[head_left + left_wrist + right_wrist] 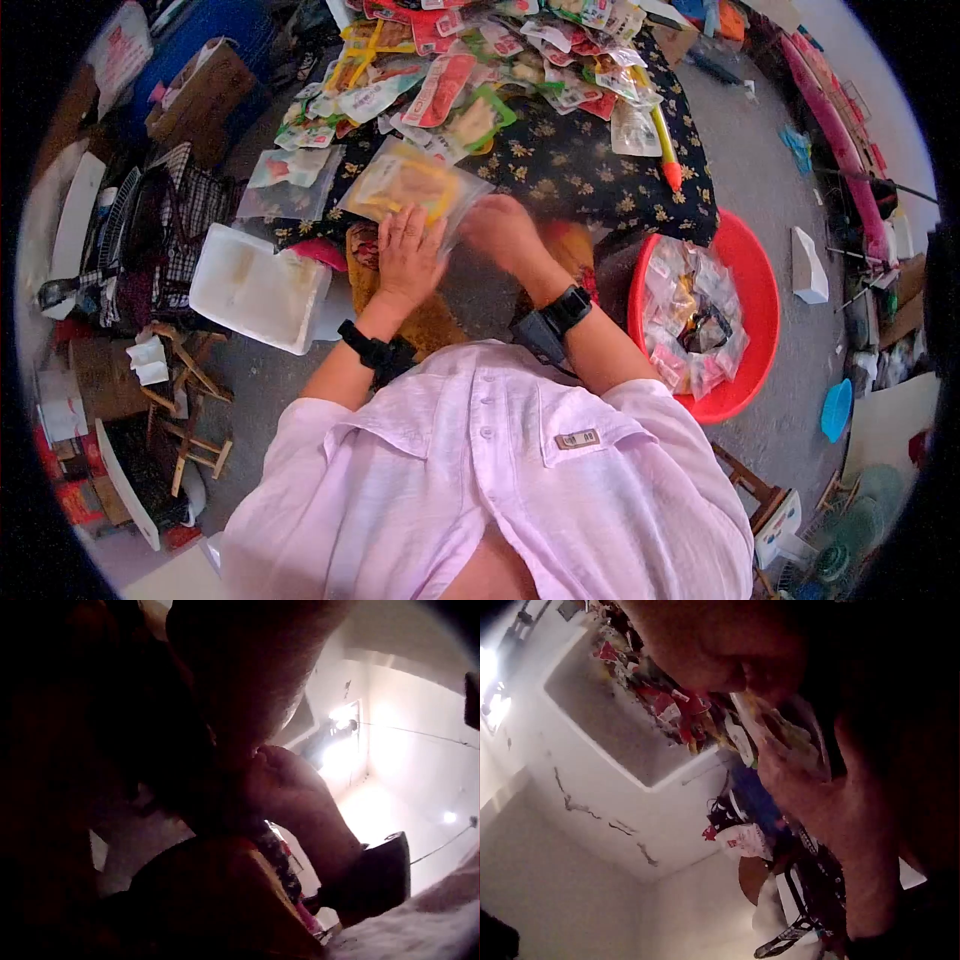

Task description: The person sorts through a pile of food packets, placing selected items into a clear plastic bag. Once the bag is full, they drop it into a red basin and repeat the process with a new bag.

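Observation:
A clear plastic bag (465,190) with a yellow food packet (405,187) inside lies at the near edge of the dark flowered cloth. My left hand (412,245) rests on its near side with the fingers spread straight over the packet. At the bag's right edge my right hand (500,232), slightly blurred, has curled fingers pinching the plastic; its fingertips are hidden from the head view. In the right wrist view the bag (817,739) shows between the two hands. The left wrist view is mostly dark, with the right hand (289,791) beyond.
Many food packets (440,90) are heaped on the flowered cloth (560,165). At right stands a red basin (762,300) holding several bagged packets (695,310). A white foam box (255,290) is at left, near another clear bag (285,185). A yellow-orange stick (663,145) lies at the cloth's right side.

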A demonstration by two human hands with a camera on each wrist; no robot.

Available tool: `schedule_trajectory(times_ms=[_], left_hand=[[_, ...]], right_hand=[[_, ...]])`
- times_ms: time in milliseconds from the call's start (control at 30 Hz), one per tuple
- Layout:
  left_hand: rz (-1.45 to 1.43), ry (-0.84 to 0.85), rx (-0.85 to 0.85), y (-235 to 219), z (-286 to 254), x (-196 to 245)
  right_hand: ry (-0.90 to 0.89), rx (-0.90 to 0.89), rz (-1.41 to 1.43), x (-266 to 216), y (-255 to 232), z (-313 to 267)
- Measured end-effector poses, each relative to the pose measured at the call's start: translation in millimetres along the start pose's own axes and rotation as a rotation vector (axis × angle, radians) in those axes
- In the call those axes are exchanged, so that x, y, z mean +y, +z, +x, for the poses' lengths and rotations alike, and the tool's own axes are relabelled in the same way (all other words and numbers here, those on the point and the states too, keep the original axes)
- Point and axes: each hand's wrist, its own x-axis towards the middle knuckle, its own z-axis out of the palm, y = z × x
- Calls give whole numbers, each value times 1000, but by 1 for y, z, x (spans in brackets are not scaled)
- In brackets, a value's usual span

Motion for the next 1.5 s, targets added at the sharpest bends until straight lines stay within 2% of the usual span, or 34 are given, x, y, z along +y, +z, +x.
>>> schedule_trajectory(times_ms=[67,167,233,333,367,400,467,533,600,667,700,800,833,933,967,1033,1067,1133,1200,1267,1333,1433,1500], left_hand=[[13,16,-48,9,-2,-10],[-87,-9,-140,10,3,-26],[-182,-66,-169,-7,15,-30],[-382,-90,35,-33,31,-42],[-491,-194,-2,-46,39,-43],[-602,-297,-39,-61,49,-44],[-618,-276,-95,-85,62,-42],[-828,-392,-212,-99,69,-33],[-1027,-512,-361,-101,70,-22],[-1041,-509,-471,-98,66,-6],[-1037,-514,-514,-96,66,1],[-1335,-360,-503,-84,61,30],[-1357,-351,-604,-87,66,37],[-1446,-245,-676,-80,70,55],[-1433,-219,-650,-78,71,59],[-1410,-167,-595,-71,73,67],[-1408,-219,-575,-67,73,68],[-1396,-324,-528,-57,73,62],[-1380,-390,-596,-49,72,54],[-1388,-449,-641,-34,64,46],[-1348,-514,-690,-18,52,34],[-1297,-592,-741,9,30,14],[-1257,-636,-775,27,15,-1]], right_hand=[[199,103,150,-23,11,-10],[166,199,56,-37,21,-20],[77,198,-30,-40,18,-22],[-26,211,-101,-53,11,-29],[-57,216,-116,-62,10,-32],[-194,198,-204,-69,13,-34],[-473,211,-409,-94,18,-44],[-653,136,-824,-138,32,-70],[-786,-66,-1039,-159,38,-81],[-675,-122,-1261,-175,47,-102],[-713,-49,-1375,-178,48,-108],[-657,-123,-1412,-179,38,-125],[-514,-253,-1389,-178,32,-130],[-361,-294,-1408,-177,23,-148],[-407,-275,-1343,-179,18,-157],[-457,-202,-1266,-178,-4,-171],[-483,-169,-1226,-179,-16,-178],[-397,10,-1244,-192,-41,-201],[-308,251,-1158,-202,-68,-234],[-260,479,-768,-199,-103,-262],[-190,629,-688,-198,-134,-283],[-67,787,-773,-169,-209,-311],[125,886,-1079,-152,-241,-318]])
